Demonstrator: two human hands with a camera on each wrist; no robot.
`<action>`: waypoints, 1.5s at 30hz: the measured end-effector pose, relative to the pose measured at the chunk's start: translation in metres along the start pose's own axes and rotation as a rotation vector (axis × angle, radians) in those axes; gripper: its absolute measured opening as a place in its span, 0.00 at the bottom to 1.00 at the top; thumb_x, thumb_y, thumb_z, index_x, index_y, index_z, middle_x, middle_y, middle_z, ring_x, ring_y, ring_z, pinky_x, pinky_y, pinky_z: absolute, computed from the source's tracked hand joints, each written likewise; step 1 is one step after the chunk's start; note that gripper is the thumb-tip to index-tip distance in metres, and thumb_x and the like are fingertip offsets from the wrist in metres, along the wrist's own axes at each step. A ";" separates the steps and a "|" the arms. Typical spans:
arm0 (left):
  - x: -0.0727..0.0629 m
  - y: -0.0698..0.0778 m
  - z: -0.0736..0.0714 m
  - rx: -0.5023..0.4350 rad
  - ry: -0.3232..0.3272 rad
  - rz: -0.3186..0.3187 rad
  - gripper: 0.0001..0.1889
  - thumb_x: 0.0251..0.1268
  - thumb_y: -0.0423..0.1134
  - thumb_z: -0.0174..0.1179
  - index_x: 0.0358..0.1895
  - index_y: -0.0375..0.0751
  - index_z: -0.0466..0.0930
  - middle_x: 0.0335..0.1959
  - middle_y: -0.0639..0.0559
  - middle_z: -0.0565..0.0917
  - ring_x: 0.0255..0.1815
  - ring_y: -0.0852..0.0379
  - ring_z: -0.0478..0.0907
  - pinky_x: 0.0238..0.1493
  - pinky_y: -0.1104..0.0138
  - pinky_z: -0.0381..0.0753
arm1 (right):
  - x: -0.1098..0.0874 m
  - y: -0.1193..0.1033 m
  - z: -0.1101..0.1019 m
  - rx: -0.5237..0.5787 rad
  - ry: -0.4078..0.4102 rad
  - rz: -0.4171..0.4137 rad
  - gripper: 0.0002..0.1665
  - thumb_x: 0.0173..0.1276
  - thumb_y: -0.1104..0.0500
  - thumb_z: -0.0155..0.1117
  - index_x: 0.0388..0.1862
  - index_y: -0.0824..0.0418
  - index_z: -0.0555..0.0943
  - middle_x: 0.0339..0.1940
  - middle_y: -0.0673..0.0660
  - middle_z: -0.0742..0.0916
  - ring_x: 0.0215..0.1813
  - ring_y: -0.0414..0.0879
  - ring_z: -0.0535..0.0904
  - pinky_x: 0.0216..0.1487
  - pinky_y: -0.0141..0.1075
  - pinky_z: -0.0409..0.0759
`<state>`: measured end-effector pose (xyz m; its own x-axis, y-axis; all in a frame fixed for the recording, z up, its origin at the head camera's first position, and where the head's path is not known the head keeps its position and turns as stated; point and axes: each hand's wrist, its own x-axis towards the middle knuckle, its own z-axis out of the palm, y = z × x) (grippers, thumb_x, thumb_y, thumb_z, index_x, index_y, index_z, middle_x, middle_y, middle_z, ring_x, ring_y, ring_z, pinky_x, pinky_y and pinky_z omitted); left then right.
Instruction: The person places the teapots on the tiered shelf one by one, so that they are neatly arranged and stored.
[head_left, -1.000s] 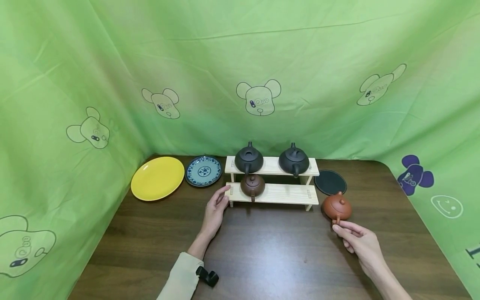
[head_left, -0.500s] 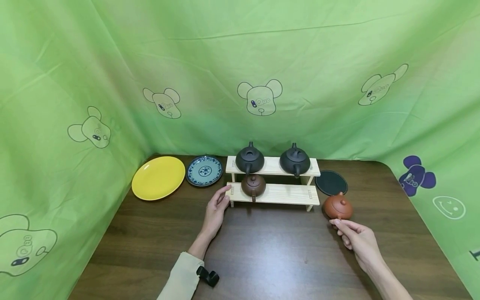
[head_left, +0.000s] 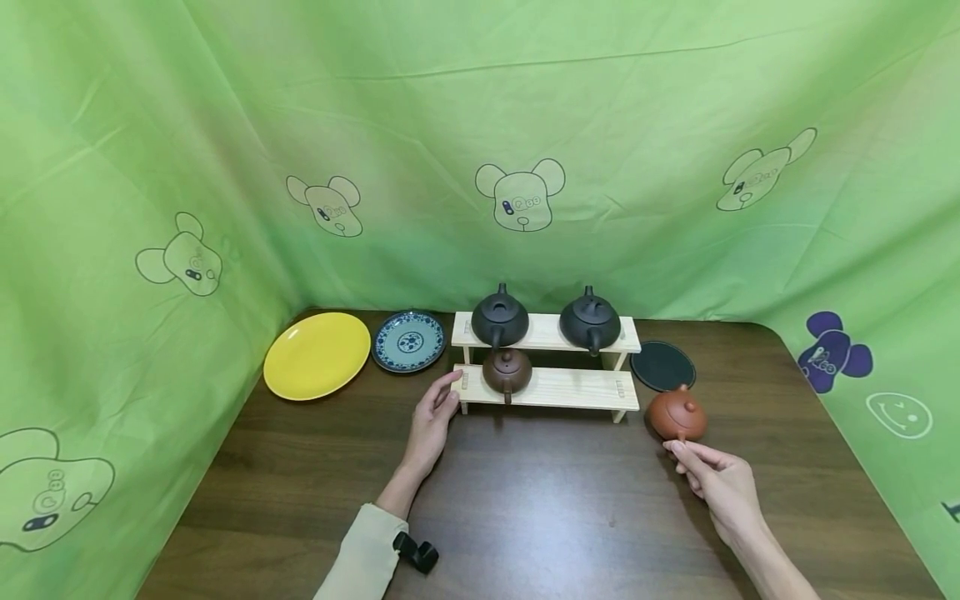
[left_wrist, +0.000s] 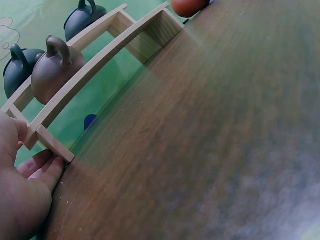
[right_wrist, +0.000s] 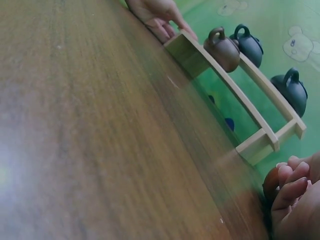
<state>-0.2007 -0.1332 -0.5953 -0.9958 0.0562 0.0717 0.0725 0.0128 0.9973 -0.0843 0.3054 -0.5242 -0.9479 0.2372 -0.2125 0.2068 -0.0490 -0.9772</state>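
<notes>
My right hand [head_left: 723, 487] pinches the handle of a reddish-brown clay teapot [head_left: 677, 414] to the right of a two-tier wooden stand [head_left: 570, 388]. In the right wrist view the fingers hide most of this teapot [right_wrist: 270, 184]. Whether its base touches the table cannot be told. The left hand [head_left: 430, 423] holds the left end of the stand's lower tier, with fingers at the board's edge and beside its leg [left_wrist: 56, 144]. A dark brown teapot [head_left: 506, 372] stands on the lower tier, left of middle. Two black teapots, one left [head_left: 499, 318] and one right [head_left: 590, 322], occupy the upper tier.
A yellow plate [head_left: 317, 357] and a blue patterned plate [head_left: 408, 342] lie left of the stand. Behind the reddish teapot is a round black coaster [head_left: 663, 365]. Green cloth [head_left: 420, 267] hangs behind and beside the brown wooden table [head_left: 525, 517].
The right hand's grip on the reddish teapot's handle has shifted slightly, and the handle is now more covered by its fingers. The left hand and the stand have stayed put.
</notes>
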 end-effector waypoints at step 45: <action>-0.002 0.000 0.002 0.006 0.010 0.083 0.20 0.89 0.41 0.58 0.77 0.52 0.81 0.80 0.53 0.78 0.83 0.47 0.70 0.72 0.65 0.78 | -0.027 -0.033 0.048 -0.018 -0.110 -0.260 0.08 0.80 0.71 0.69 0.45 0.68 0.95 0.32 0.44 0.94 0.25 0.32 0.73 0.20 0.39 0.59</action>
<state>-0.1982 -0.1314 -0.5954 -0.9870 0.0474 0.1538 0.1546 0.0142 0.9879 -0.0768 0.2544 -0.4863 -0.9901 0.1332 0.0451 -0.0432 0.0172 -0.9989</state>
